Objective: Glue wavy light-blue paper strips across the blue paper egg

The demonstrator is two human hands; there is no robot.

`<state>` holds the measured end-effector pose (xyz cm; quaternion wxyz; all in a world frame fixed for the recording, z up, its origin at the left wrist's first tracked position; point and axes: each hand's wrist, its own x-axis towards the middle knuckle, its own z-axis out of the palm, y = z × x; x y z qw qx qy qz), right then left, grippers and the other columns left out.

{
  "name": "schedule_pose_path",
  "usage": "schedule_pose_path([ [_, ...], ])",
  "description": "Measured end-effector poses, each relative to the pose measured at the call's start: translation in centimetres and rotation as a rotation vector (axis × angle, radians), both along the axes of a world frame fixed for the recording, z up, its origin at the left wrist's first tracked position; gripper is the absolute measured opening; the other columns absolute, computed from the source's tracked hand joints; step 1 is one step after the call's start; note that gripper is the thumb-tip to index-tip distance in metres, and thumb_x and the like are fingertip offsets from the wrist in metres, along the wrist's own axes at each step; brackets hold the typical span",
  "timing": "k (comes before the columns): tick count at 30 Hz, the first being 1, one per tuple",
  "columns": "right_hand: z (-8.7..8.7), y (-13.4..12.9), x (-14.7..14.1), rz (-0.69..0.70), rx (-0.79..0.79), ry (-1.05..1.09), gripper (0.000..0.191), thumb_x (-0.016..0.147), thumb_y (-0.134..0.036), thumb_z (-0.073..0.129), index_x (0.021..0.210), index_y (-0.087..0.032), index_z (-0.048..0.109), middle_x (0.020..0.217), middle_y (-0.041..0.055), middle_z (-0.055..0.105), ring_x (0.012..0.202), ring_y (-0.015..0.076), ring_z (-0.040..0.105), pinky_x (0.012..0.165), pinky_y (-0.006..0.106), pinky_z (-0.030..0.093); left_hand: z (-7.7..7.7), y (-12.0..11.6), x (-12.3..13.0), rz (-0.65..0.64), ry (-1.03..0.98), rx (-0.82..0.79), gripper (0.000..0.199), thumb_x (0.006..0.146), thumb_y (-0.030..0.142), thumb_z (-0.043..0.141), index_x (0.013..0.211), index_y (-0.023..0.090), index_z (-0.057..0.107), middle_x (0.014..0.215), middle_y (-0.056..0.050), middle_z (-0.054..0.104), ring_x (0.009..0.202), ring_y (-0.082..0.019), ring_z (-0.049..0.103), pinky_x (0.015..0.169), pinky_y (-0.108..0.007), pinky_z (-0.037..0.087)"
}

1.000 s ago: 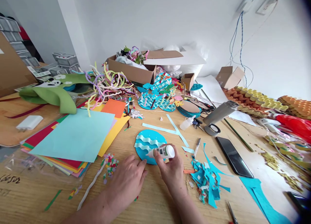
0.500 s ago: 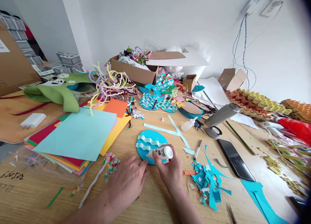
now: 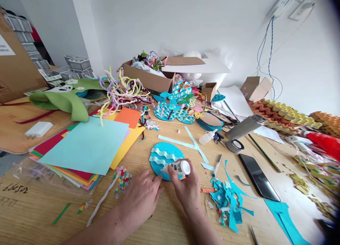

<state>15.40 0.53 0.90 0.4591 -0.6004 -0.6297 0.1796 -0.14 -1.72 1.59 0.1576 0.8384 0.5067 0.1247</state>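
Observation:
My right hand (image 3: 187,188) is closed around a white glue bottle (image 3: 178,166), tilted so its tip points left and down at a blue disc (image 3: 159,171). Two wavy pale-blue paper strips (image 3: 162,156) cross the disc, which lies flat on the table. My left hand (image 3: 140,193) rests at the disc's lower left edge, fingers bent and fingertips against it. The bottle and my right fingers cover the disc's lower right part. Beyond it lie straight pale-blue paper strips (image 3: 176,141).
Coloured paper sheets (image 3: 85,146) are stacked at left, with pipe cleaners (image 3: 123,89) behind. Blue paper scraps (image 3: 230,200), a phone (image 3: 259,176) and a metal flask (image 3: 244,127) lie at right. A small squeeze bottle (image 3: 207,136) and decorated blue discs (image 3: 166,112) are further back.
The whole view has shifted slightly. Both hands, the glue bottle and the disc keep nearly the same places relative to one another.

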Motion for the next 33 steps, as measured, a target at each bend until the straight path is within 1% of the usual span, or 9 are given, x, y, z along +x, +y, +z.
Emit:
schedule_pose_path([
  [4, 0.06, -0.10, 0.02, 0.002, -0.009, 0.006, 0.019, 0.081, -0.038, 0.062, 0.083, -0.021, 0.054, 0.067, -0.0030, 0.058, 0.056, 0.0124, 0.052, 0.050, 0.022, 0.043, -0.11, 0.03, -0.05, 0.006, 0.007, -0.002, 0.023, 0.091, 0.019, 0.045, 0.104, 0.020, 0.064, 0.089, -0.006, 0.066, 0.089, -0.025, 0.058, 0.076, -0.038, 0.046],
  [10, 0.01, -0.13, 0.11, 0.002, -0.002, 0.002, 0.021, 0.082, -0.040, 0.063, 0.083, -0.021, 0.054, 0.067, -0.0028, 0.058, 0.057, 0.0127, 0.052, 0.051, 0.023, 0.043, -0.39, 0.02, -0.01, -0.001, -0.002, -0.004, 0.023, 0.092, 0.020, 0.043, 0.104, 0.021, 0.063, 0.089, -0.006, 0.067, 0.090, -0.027, 0.057, 0.075, -0.040, 0.046],
  [16, -0.09, -0.17, 0.14, -0.001, -0.019, 0.002, 0.022, 0.082, -0.041, 0.063, 0.084, -0.021, 0.054, 0.068, -0.0025, 0.058, 0.057, 0.0128, 0.052, 0.049, 0.022, 0.042, -0.22, -0.04, 0.04, 0.002, -0.001, -0.015, 0.023, 0.092, 0.019, 0.043, 0.103, 0.021, 0.063, 0.091, -0.006, 0.067, 0.091, -0.028, 0.057, 0.077, -0.042, 0.046],
  [19, 0.07, -0.14, 0.13, -0.008, 0.013, 0.008, 0.020, 0.081, -0.039, 0.063, 0.083, -0.021, 0.054, 0.067, -0.0022, 0.059, 0.057, 0.0131, 0.053, 0.051, 0.023, 0.044, -0.13, -0.05, -0.01, 0.002, -0.002, -0.023, 0.022, 0.092, 0.020, 0.044, 0.104, 0.021, 0.063, 0.091, -0.006, 0.067, 0.091, -0.027, 0.058, 0.077, -0.042, 0.046],
  [22, 0.44, -0.17, 0.12, -0.037, 0.065, 0.070, 0.018, 0.081, -0.036, 0.063, 0.083, -0.021, 0.054, 0.069, -0.0010, 0.062, 0.059, 0.0139, 0.057, 0.054, 0.024, 0.047, -0.11, -0.05, -0.05, -0.001, 0.001, -0.023, 0.022, 0.093, 0.021, 0.044, 0.105, 0.021, 0.062, 0.092, -0.006, 0.067, 0.092, -0.026, 0.058, 0.077, -0.041, 0.046],
  [25, 0.69, -0.22, 0.17, -0.050, 0.073, 0.101, 0.018, 0.081, -0.036, 0.064, 0.082, -0.020, 0.054, 0.069, -0.0001, 0.063, 0.060, 0.0144, 0.059, 0.055, 0.024, 0.048, -0.10, -0.03, -0.04, -0.002, 0.019, -0.026, 0.024, 0.093, 0.021, 0.042, 0.106, 0.020, 0.062, 0.092, -0.006, 0.067, 0.094, -0.027, 0.057, 0.078, -0.041, 0.046],
  [29, 0.55, -0.13, 0.30, -0.034, 0.076, 0.078, 0.016, 0.081, -0.034, 0.063, 0.081, -0.020, 0.054, 0.067, -0.0008, 0.062, 0.058, 0.0139, 0.058, 0.053, 0.023, 0.047, -0.01, 0.02, -0.03, -0.001, 0.022, -0.048, 0.024, 0.094, 0.022, 0.041, 0.106, 0.020, 0.062, 0.092, -0.006, 0.067, 0.095, -0.027, 0.057, 0.080, -0.041, 0.046],
  [33, 0.21, -0.04, 0.36, -0.024, 0.066, 0.084, 0.017, 0.081, -0.034, 0.063, 0.082, -0.020, 0.054, 0.069, -0.0008, 0.062, 0.060, 0.0139, 0.058, 0.055, 0.023, 0.048, 0.02, 0.03, -0.05, -0.001, 0.012, -0.067, 0.025, 0.094, 0.023, 0.041, 0.106, 0.020, 0.063, 0.093, -0.006, 0.067, 0.095, -0.026, 0.057, 0.081, -0.041, 0.046],
])
